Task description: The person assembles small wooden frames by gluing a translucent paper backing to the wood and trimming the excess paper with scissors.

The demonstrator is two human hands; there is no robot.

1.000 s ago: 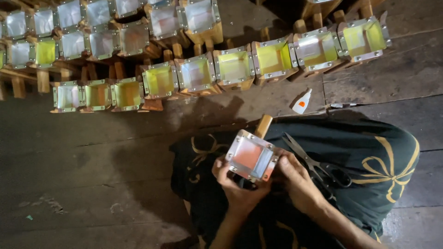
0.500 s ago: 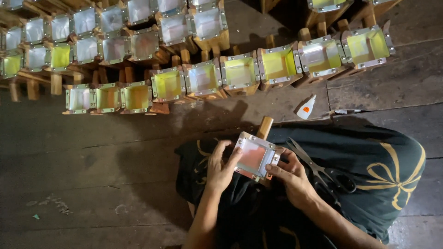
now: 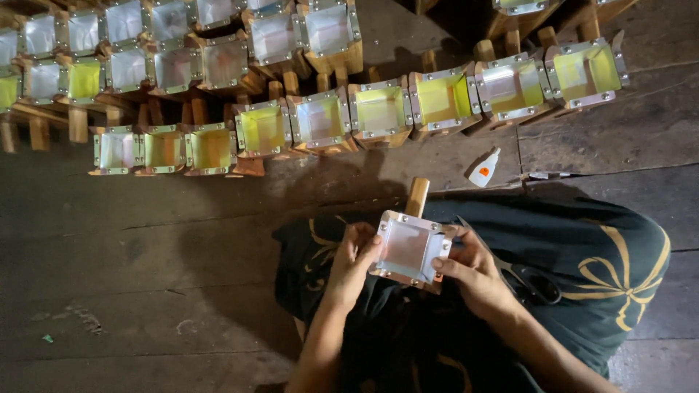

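I hold a small square lantern-like box (image 3: pixel 409 249) over my lap, with a metal-edged frame, a pale translucent pane and a wooden handle pointing away from me. My left hand (image 3: pixel 354 256) grips its left side, thumb on the frame's edge. My right hand (image 3: pixel 473 268) holds its right side, fingers curled over the corner. A pair of scissors (image 3: pixel 526 278) lies on the dark cloth with gold pattern (image 3: pixel 619 262) over my lap, just right of my right hand.
Several finished boxes with yellow, white and orange panes (image 3: pixel 378 109) lie in rows on the dark wooden floor (image 3: pixel 145 291) ahead. A small white glue bottle with an orange label (image 3: pixel 484 167) lies on the floor beyond my right knee.
The box has turned in my hands: its pane looked orange-pink before and now shows pale grey. Both hands have shifted their grip along its sides.
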